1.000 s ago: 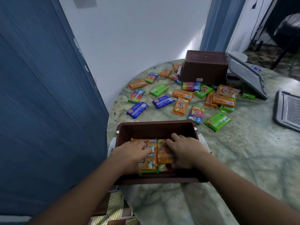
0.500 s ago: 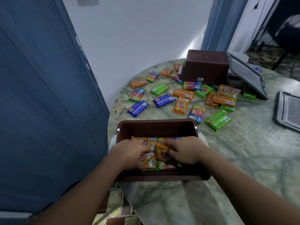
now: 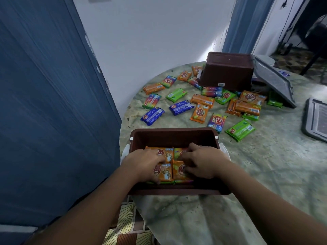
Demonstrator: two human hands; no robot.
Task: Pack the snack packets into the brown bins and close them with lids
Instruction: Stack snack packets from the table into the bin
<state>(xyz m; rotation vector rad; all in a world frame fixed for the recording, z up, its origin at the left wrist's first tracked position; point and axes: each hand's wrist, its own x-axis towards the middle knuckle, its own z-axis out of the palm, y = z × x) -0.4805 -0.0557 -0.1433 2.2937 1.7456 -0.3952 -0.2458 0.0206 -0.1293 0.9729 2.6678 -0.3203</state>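
A: Where's the bin being packed?
B: The open bin (image 3: 174,137) sits at the near edge of the table (image 3: 265,174), right in front of the person. Orange packets (image 3: 167,172) lie flat inside it, side by side, with a green edge showing beneath them.

A: And the hands?
B: Both are down in the bin. The left hand (image 3: 143,164) lies on the left packets, fingers curled over them. The right hand (image 3: 203,160) rests on the right packets, fingers bent onto the wrappers. Whether either truly grips a packet, I cannot tell.

A: What's farther out?
B: Loose packets (image 3: 200,113) in orange, green, blue and rainbow wrappers are scattered over the table beyond the bin. Behind them a second bin (image 3: 228,69) stands upside down, some packets touching its base. A grey lid (image 3: 272,82) leans tilted against its right side, and another lid (image 3: 316,119) lies flat near the table's right edge.

A: Around the table?
B: A blue door (image 3: 44,103) on the left, a white wall (image 3: 150,32) behind.
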